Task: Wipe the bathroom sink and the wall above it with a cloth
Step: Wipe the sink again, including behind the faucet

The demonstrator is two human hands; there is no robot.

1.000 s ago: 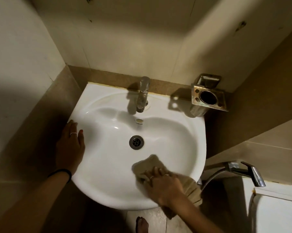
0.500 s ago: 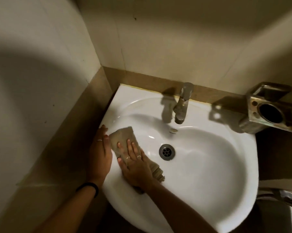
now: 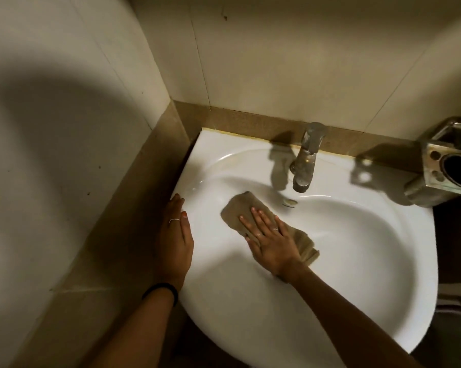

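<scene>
Head view, looking down into a corner. White ceramic oval sink [image 3: 330,301] fills the lower right of the frame, set against a brown stone strip at the foot of the pale tiled wall [image 3: 277,62].

Right hand [image 3: 273,240] lies flat inside the basin on the left slope, at about 9 o'clock from the basin centre. Its fingers [image 3: 253,221] are straight and spread, pressing down on a crumpled beige cloth [image 3: 240,208]; the grip is a flat press, with nothing curled round the fabric. The cloth extends beyond the fingertips towards 11 o'clock and bunches out from under the heel of the hand towards 4 o'clock. Two rings show on the fingers.

Left hand [image 3: 176,235] rests on the sink's left rim at 9 o'clock, fingers straight and relaxed, holding nothing. One ring on a finger; a black band [image 3: 161,289] sits on the wrist.

Chrome pillar tap [image 3: 306,158] stands at 12 o'clock on the back ledge, spout over the basin. A small overflow opening [image 3: 289,202] sits just below the spout. The drain appears to be hidden beneath the hand or cloth; this cannot be confirmed.

Metal wall-mounted holder with a round opening [image 3: 449,166] is at 2 o'clock, partly cut off by the frame edge.
</scene>
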